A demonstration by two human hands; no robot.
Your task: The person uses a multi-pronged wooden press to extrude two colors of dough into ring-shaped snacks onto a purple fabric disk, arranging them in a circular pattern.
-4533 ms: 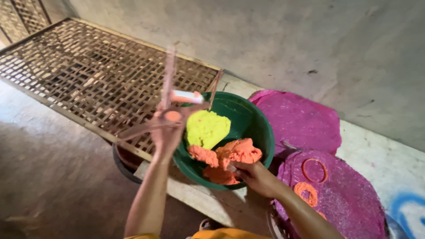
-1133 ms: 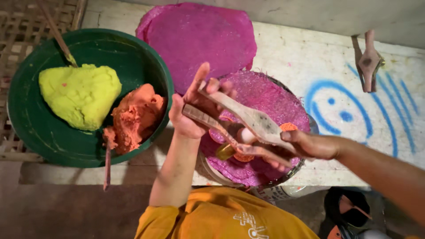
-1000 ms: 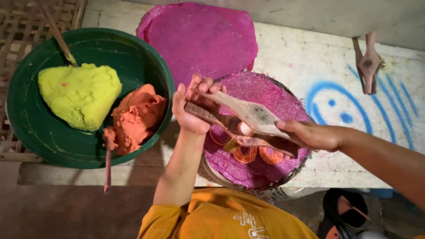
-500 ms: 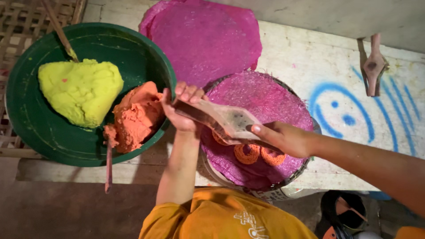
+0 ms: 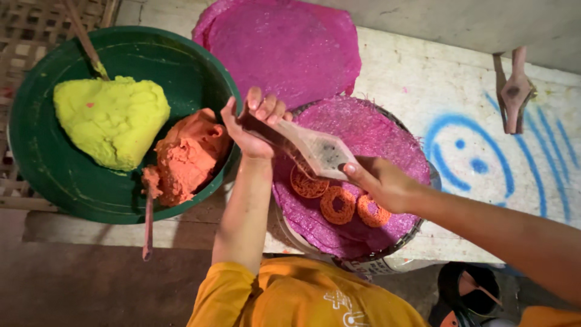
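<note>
three rings down, more dough in the bowl

head view: your left hand [image 5: 251, 124] is closed on one end of the wooden press [image 5: 311, 148]. your right hand [image 5: 381, 181] pinches the other end with thumb and fingers. you hold the press just above the purple mat [image 5: 387, 139] that lies over a round tray.

thin orange strings hang from the press onto the mat. three orange rings [image 5: 338, 204] lie there, side by side, just under the press. the left one sits right below the strings and looks like the one in the making. most of the mat has room for more.

the green bowl [image 5: 200, 66] sits by your left hand. it holds a big orange lump [image 5: 187, 157] and a yellow lump [image 5: 112, 121]. so it looks like a little is done and a lot is left.
</note>
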